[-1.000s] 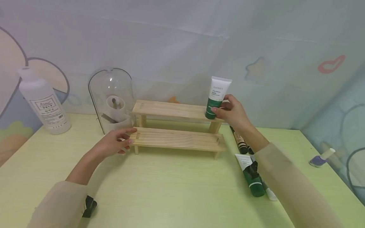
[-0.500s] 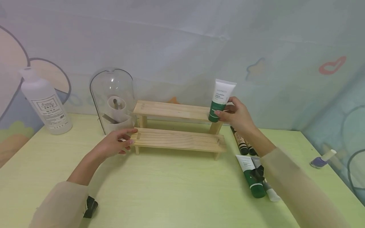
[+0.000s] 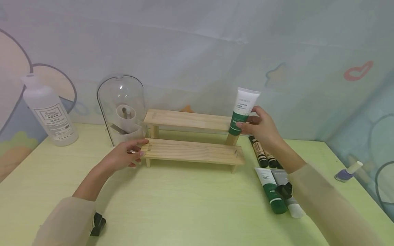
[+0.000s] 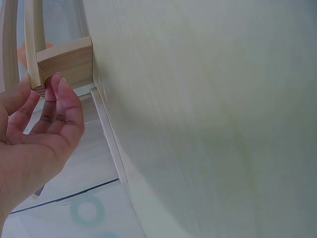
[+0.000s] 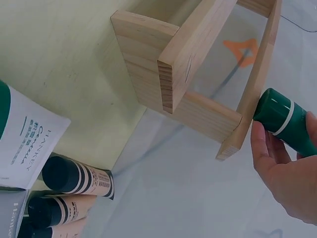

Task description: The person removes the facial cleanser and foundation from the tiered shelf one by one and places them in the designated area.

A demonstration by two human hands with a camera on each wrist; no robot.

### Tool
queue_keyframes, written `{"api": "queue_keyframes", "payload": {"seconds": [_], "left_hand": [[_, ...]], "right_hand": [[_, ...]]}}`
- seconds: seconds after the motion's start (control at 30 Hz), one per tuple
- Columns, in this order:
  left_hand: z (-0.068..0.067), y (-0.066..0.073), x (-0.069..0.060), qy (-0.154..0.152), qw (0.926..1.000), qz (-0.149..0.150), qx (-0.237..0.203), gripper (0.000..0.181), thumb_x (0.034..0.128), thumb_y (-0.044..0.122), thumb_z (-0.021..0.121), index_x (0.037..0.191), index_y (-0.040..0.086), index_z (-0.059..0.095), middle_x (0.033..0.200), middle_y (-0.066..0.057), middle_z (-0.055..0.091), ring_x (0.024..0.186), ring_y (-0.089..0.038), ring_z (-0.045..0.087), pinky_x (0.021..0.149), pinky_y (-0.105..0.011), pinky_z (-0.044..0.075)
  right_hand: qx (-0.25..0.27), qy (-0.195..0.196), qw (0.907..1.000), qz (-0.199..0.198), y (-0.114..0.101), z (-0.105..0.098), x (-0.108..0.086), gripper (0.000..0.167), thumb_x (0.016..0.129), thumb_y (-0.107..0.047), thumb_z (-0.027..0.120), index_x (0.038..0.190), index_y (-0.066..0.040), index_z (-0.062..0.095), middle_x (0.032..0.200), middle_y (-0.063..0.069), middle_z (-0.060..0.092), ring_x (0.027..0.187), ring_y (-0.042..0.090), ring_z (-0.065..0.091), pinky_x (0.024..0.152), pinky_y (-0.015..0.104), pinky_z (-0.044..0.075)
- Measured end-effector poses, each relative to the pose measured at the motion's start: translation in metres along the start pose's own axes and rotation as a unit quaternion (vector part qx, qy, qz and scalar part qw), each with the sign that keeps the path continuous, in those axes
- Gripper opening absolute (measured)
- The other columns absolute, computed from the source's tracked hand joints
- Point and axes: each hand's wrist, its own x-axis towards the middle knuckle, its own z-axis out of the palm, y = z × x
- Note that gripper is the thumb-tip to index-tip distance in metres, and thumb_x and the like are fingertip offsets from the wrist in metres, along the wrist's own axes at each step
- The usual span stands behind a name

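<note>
A two-step wooden display rack (image 3: 191, 150) stands on the table. My left hand (image 3: 124, 155) pinches the left end of its lower step, thumb above and fingers below, as the left wrist view shows. My right hand (image 3: 260, 126) grips a white and green squeeze tube (image 3: 243, 106) near its green cap. The tube is held cap down, leaning a little right, at the right end of the upper step. In the right wrist view the green cap (image 5: 273, 110) is right by the upper board (image 5: 250, 101); whether they touch I cannot tell.
Right of the rack lie another green-white tube (image 3: 271, 191), a grey tube (image 3: 280, 177) and several black-capped tubes (image 3: 258, 152). A purple nail polish bottle (image 3: 347, 172) is farther right. A clear-domed holder (image 3: 120, 92) and a large white bottle (image 3: 50, 112) stand left.
My right hand has carried the tube to the right and slightly down, along the upper step to its right end. My left hand keeps its hold on the lower step.
</note>
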Motion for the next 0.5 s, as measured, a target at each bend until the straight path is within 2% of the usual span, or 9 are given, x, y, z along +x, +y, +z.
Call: {"api": "queue_keyframes", "payload": {"seconds": [0.2,0.37,0.5], "left_hand": [[0.0,0.0,0.001,0.0,1.0,-0.001,0.0,0.047,0.0932,0.006,0.051,0.137,-0.001,0.036,0.103,-0.019,0.049,0.082,-0.027,0.055,0.07,-0.036,0.049],[0.001,0.0,0.001,0.0,1.0,0.001,0.002,0.047,0.0933,0.006,0.051,0.137,-0.002,0.036,0.103,-0.019,0.049,0.081,-0.026,0.055,0.07,-0.037,0.049],[0.0,0.0,0.001,0.0,1.0,0.0,0.003,0.047,0.0933,0.006,0.051,0.137,-0.002,0.036,0.102,-0.018,0.049,0.082,-0.026,0.054,0.07,-0.037,0.049]], "right_hand": [[-0.007,0.005,1.0,-0.002,0.001,-0.005,-0.006,0.051,0.086,-0.016,0.065,0.125,-0.006,0.034,0.114,0.022,0.056,0.089,0.023,0.062,0.075,0.033,0.051],[-0.016,-0.006,0.9999,-0.001,0.002,-0.01,-0.011,0.051,0.086,-0.014,0.065,0.124,-0.004,0.034,0.109,0.024,0.057,0.079,0.021,0.063,0.072,0.032,0.051],[-0.031,-0.015,0.9994,0.008,0.003,-0.014,-0.016,0.052,0.086,-0.015,0.065,0.124,-0.003,0.033,0.11,0.025,0.057,0.079,0.023,0.063,0.072,0.033,0.051]]}}
